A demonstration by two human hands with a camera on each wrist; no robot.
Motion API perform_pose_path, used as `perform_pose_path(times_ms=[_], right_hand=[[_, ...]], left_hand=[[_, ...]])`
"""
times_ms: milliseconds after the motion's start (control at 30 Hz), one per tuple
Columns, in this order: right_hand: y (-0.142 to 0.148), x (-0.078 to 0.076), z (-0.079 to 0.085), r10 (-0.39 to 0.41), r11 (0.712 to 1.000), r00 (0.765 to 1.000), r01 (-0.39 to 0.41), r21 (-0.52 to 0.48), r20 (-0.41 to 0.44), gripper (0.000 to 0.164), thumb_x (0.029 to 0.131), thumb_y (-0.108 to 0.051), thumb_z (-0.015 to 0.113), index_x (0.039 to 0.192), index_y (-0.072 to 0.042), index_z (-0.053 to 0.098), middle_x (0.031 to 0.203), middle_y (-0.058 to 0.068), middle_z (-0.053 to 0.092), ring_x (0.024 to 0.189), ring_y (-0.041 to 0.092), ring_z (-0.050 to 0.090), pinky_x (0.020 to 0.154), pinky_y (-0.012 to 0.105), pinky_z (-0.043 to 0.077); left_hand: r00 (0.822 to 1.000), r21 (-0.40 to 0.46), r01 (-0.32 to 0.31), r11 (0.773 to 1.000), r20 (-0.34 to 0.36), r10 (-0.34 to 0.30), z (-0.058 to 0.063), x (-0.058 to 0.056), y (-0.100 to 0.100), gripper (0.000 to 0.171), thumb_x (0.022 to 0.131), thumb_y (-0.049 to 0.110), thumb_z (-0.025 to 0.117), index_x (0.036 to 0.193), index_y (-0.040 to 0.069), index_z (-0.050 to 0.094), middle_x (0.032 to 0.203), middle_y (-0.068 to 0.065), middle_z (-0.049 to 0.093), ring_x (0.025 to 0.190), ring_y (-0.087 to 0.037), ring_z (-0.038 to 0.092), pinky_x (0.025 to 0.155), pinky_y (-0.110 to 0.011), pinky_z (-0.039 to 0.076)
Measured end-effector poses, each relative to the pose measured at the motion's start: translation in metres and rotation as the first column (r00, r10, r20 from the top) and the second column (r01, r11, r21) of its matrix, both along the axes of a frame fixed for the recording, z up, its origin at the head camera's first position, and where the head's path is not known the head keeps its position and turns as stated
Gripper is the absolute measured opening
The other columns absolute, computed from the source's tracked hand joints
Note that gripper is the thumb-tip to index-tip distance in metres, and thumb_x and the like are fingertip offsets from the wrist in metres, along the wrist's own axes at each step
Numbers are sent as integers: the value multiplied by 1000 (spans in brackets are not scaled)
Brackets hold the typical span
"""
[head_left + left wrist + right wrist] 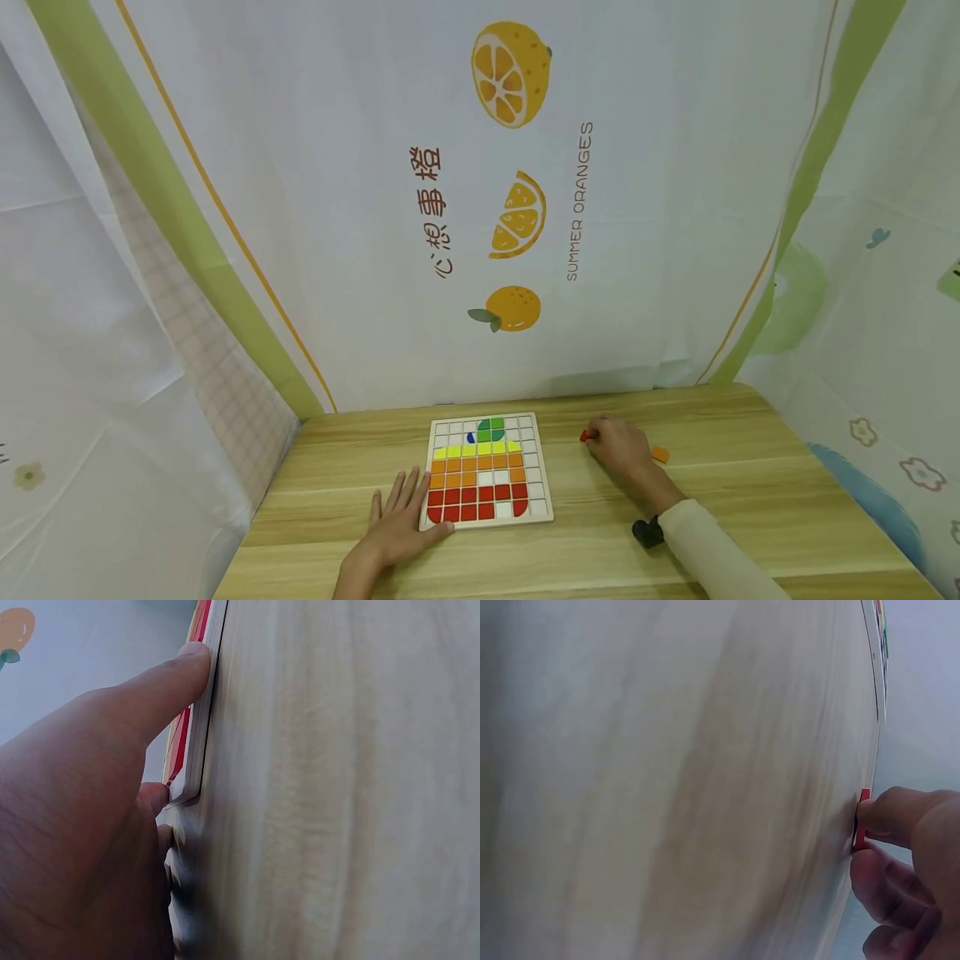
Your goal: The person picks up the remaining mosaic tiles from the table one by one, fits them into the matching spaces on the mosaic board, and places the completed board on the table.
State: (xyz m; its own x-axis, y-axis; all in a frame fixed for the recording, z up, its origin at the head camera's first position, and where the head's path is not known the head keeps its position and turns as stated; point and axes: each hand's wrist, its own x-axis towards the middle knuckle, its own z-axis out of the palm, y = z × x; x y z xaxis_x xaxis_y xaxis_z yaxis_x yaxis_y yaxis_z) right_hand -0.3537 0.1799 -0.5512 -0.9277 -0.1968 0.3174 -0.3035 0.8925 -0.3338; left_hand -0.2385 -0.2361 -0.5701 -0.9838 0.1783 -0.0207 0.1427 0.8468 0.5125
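Note:
A square white grid board (542, 492) lies on the wooden table, partly filled with red, orange, yellow, green and blue tiles. Two bare cells show in the orange rows and one in the bottom red row. My left hand (397, 527) rests at the board's near left corner, fingers straight, thumb on the near edge. To the right of the board, my right hand (621, 450) pinches a small red tile (862, 817) between thumb and fingers, close to the tabletop. An orange tile (660, 454) lies just beyond that hand.
The wooden table (600, 558) ends at a white curtain (375, 350) printed with oranges. More light cloth hangs at both sides. A black device (648, 533) sits at the right wrist, by the pale sleeve (712, 546).

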Motion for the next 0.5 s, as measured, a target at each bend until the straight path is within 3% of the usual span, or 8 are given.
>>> perform_pose_path(times_ms=[167,333,500], right_hand=[[1,2,1,-3,1000,1000,3,-9,-8,6,88,-15,85,88,-16,79,96,2,75,78,22,73,62,42,60],[2,3,2,-1,1000,1000,1,-18,-7,6,89,-14,84,88,-15,79,94,2,76,77,22,73,62,42,60],[2,6,3,-1,1000,1000,1,-22,-13,7,88,-15,86,89,-16,80,95,2,77,78,23,74,63,42,61]], left_hand=[[999,3,-23,1000,22,23,3,0,1,112,87,81,64,168,11,31,178,-17,23,166,-44,10,127,-75,-5],[1000,17,-5,1000,25,5,10,3,3,110,90,76,65,169,10,28,178,-20,19,165,-46,7,125,-77,-10],[1000,17,4,1000,10,-4,7,2,2,107,92,75,63,170,11,27,178,-20,18,165,-46,6,124,-77,-10]])
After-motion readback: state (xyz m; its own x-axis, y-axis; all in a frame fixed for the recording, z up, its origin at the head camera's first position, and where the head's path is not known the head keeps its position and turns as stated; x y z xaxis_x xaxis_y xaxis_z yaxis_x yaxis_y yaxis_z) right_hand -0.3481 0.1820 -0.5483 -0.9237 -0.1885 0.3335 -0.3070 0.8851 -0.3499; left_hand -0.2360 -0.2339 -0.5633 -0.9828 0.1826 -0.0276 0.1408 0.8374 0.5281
